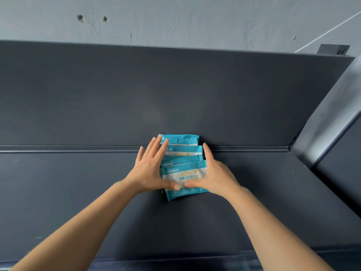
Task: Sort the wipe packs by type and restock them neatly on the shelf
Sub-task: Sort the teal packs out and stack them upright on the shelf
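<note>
Head view: two bare arms reached forward over a dark grey metal shelf (78,192), left hand (150,169) and right hand (214,173) side by side.
Packs: flat teal-and-white plastic wipe packs (183,151) lay in an overlapping row on the shelf between the two palms, the far end touching the dark upright back panel (175,94) beyond the fingertips.
Left grip: unclenched, straight fingers pressed along the row's left edge, thumb tip on the nearest pack (185,178).
Right grip: also unclenched, fingers flat against the row's right edge, thumb tip on that same pack, close beside the other thumb.
Backdrop: a scuffed pale grey wall (175,20) rose above the back panel.
</note>
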Available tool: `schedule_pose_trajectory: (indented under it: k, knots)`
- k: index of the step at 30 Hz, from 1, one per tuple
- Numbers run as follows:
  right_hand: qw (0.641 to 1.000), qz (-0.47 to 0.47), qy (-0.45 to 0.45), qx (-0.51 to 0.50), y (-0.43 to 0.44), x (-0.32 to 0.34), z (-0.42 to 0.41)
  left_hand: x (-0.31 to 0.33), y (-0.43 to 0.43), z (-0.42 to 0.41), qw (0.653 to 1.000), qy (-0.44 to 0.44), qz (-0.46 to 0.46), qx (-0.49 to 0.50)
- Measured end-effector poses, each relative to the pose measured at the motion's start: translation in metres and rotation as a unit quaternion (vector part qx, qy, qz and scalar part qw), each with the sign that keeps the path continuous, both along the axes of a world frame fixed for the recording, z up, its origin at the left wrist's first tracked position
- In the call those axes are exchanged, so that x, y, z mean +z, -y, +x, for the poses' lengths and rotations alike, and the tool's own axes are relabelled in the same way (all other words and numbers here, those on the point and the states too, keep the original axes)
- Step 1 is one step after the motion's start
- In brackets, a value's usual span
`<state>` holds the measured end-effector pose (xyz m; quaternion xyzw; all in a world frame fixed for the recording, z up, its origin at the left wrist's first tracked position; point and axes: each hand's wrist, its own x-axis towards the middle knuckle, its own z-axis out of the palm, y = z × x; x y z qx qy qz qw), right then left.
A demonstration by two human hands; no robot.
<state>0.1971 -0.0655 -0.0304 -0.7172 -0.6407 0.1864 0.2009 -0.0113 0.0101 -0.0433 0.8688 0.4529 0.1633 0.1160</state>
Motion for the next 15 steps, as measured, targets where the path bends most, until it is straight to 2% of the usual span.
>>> schedule_pose_trajectory:
  k: [2,6,11,15]
  knots:
    - [0.998,0.032,0.050,-0.016,0.002,0.000,-0.001,0.006,-0.001,0.001,0.999,-0.036,0.009,0.005]
    - [0.991,0.068,0.108,-0.034,0.003,-0.004,-0.007,0.011,0.007,0.004,0.999,0.033,-0.030,0.019]
    - [0.993,0.066,0.087,-0.040,-0.001,-0.011,-0.010,0.011,0.010,0.007,0.998,0.016,-0.059,0.018]
    - [0.995,0.075,0.066,-0.029,0.008,-0.012,-0.008,0.011,0.011,0.014,0.994,-0.095,0.023,0.047]
